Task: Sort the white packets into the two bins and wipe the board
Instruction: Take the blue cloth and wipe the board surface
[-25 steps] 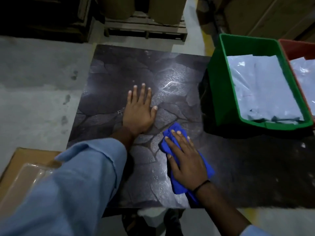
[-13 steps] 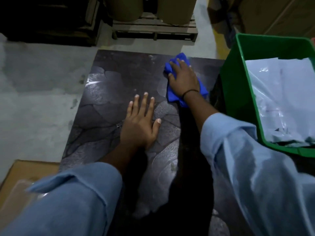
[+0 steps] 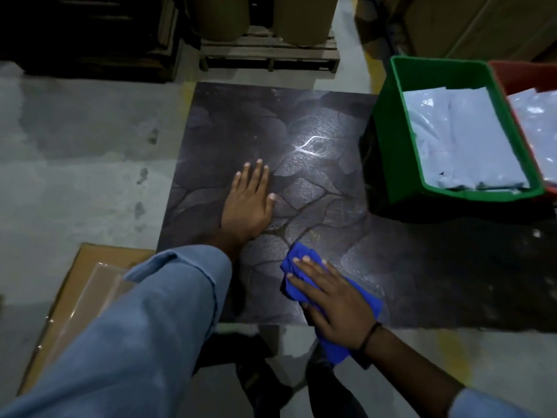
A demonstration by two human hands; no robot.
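Note:
A dark stone-patterned board (image 3: 229,122) lies flat on the floor. My left hand (image 3: 248,205) rests palm down on its middle, fingers spread, holding nothing. My right hand (image 3: 333,300) presses a blue cloth (image 3: 366,297) flat against the board's near edge. At the right stands a green bin (image 3: 388,125) with white packets (image 3: 461,137) stacked inside. Beside it, cut off by the frame edge, is a red bin (image 3: 518,76) that also holds white packets (image 3: 539,128). No packets lie on the board.
A flat cardboard box (image 3: 75,285) with a clear plastic sheet on it lies at the near left. A wooden pallet (image 3: 268,54) carrying brown rolls stands beyond the board. Grey concrete floor (image 3: 81,164) stretches to the left. My shoes show below the board's near edge.
My right hand has drawn the blue cloth from the board's far right corner back to its near edge. My left hand stays planted on the board.

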